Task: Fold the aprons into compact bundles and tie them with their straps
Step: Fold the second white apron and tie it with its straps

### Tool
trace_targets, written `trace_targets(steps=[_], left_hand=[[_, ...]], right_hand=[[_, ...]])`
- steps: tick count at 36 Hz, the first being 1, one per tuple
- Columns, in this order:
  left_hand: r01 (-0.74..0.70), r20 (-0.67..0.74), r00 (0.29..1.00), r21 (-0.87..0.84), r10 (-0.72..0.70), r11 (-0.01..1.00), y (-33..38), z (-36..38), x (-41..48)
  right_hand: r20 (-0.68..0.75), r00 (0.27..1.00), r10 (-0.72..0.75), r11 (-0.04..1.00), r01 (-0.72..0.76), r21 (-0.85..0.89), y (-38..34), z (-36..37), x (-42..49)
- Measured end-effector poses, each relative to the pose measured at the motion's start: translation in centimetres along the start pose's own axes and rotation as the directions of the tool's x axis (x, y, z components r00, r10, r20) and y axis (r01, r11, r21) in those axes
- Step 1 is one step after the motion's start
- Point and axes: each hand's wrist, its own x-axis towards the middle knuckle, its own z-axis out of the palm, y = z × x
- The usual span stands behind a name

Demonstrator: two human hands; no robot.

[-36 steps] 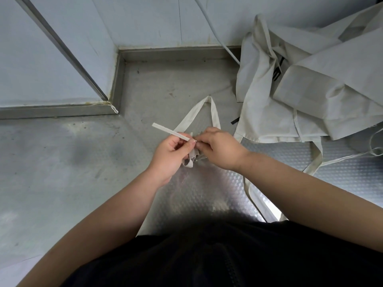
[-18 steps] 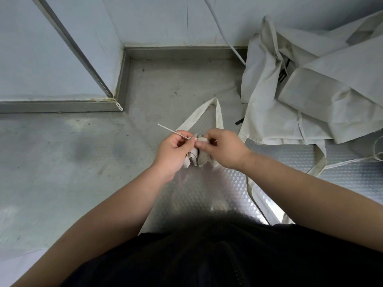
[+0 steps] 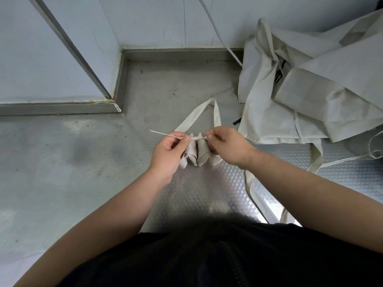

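Head view: the small pleated apron bundle (image 3: 195,153) sits between the two hands at the middle of the frame, over the near edge of the steel worktop (image 3: 68,172) where the embossed mat (image 3: 207,195) begins; whether it rests on the surface or hangs just above it cannot be told. A thin strap (image 3: 196,137) runs taut across its top. The left hand (image 3: 167,152) pinches the strap between thumb and forefinger, and the free end pokes out past it to the left. The right hand (image 3: 228,147) pinches the other side, with its lower fingers curled against the bundle. The wide neck loop (image 3: 217,114) fans out behind, lying flat. Farther right lies a heap of unfolded aprons (image 3: 310,96), its straps trailing toward the person. The tie looks to be at the tightening stage. The pleats appear held only by this one strap, so an uneven pull could slide it off the top and let the folds spring open. The short left end leaves little to grip and might slip free before a knot is set.
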Motion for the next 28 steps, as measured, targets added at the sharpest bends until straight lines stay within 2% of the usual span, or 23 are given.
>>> trace_targets(steps=[2,7,9,14,18,21,24,26,28], left_hand=[[-0.010,-0.007,1.000,0.014,0.010,1.000,-0.2,-0.2,0.0],[-0.040,-0.053,0.998,0.036,0.042,0.999,-0.5,-0.5,-0.6],[-0.034,-0.038,0.999,0.036,0.036,0.999,-0.7,-0.3,-1.2],[-0.026,0.066,0.998,0.060,0.022,0.998,-0.6,0.6,-2.2],[-0.100,0.027,0.995,0.145,0.097,0.984,-0.3,0.2,-1.8],[-0.103,0.007,0.995,0.074,0.102,0.992,-0.1,0.4,-1.9],[-0.102,0.112,0.989,0.023,0.098,0.995,0.4,1.3,-2.5],[-0.107,0.160,0.982,0.063,0.096,0.992,0.6,1.5,-2.6],[-0.103,0.153,0.984,0.099,0.087,0.990,0.5,1.6,-2.4]], right_hand=[[-0.023,0.999,0.036,0.999,-0.036,-0.005,0.3,0.0,0.0],[-0.093,0.970,0.225,0.922,-0.182,0.341,0.8,0.2,0.0],[-0.110,0.950,0.291,0.891,-0.228,0.393,1.1,0.6,-0.1],[-0.176,0.920,0.350,0.903,-0.281,0.326,1.4,0.8,0.0],[-0.187,0.921,0.342,0.905,-0.268,0.331,0.9,0.6,0.2],[-0.146,0.908,0.393,0.883,-0.328,0.337,0.7,0.7,0.3],[-0.105,0.900,0.422,0.863,-0.364,0.352,0.7,0.1,0.6],[-0.179,0.919,0.352,0.917,-0.302,0.259,0.8,-0.3,0.9],[-0.258,0.937,0.236,0.972,-0.229,0.058,0.9,-0.3,0.8]])
